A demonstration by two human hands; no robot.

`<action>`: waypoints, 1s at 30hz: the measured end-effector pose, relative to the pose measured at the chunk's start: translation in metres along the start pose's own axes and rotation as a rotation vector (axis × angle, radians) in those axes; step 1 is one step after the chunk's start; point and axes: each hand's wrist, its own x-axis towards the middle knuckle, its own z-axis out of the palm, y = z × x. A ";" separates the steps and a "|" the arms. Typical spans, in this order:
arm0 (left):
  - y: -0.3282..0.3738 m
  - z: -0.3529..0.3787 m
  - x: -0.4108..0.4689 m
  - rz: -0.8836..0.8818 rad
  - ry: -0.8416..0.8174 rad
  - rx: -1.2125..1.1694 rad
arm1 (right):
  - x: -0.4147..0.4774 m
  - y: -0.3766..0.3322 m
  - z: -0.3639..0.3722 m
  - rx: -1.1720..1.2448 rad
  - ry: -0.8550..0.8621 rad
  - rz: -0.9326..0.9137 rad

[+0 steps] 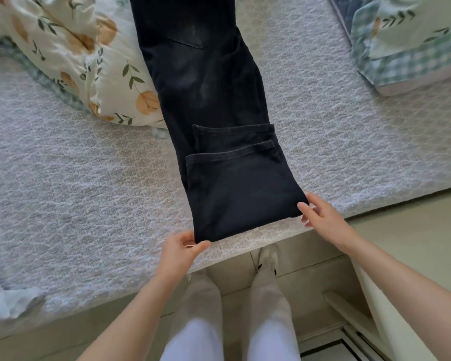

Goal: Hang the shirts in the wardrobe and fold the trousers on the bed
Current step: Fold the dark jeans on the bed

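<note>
Currently the dark trousers [214, 100] lie lengthwise on the bed [63, 165], with the leg ends folded back over the upper part and the fold edge nearest the person. The left hand [180, 247] pinches the fold's near-left corner between thumb and fingers — the right hand [320, 214] pinches the near-right corner likewise. A floral pillow [76, 48] touches the trousers' left side.

Bed [63, 178]: dark trousers [219, 100] centre; floral pillow [76, 48] far left; checked bedding [414, 53] far right; pale cloth [5, 300], perhaps shirt, near left.
</note>
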 end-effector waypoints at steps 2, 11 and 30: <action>0.007 0.020 -0.018 -0.033 -0.008 -0.038 | -0.005 0.008 -0.020 -0.123 -0.037 -0.028; -0.010 0.111 -0.071 -0.216 -0.124 0.019 | -0.030 0.073 -0.089 -0.607 -0.275 0.047; 0.007 0.095 -0.005 0.331 0.328 0.723 | 0.054 0.021 -0.086 -1.006 -0.171 -0.426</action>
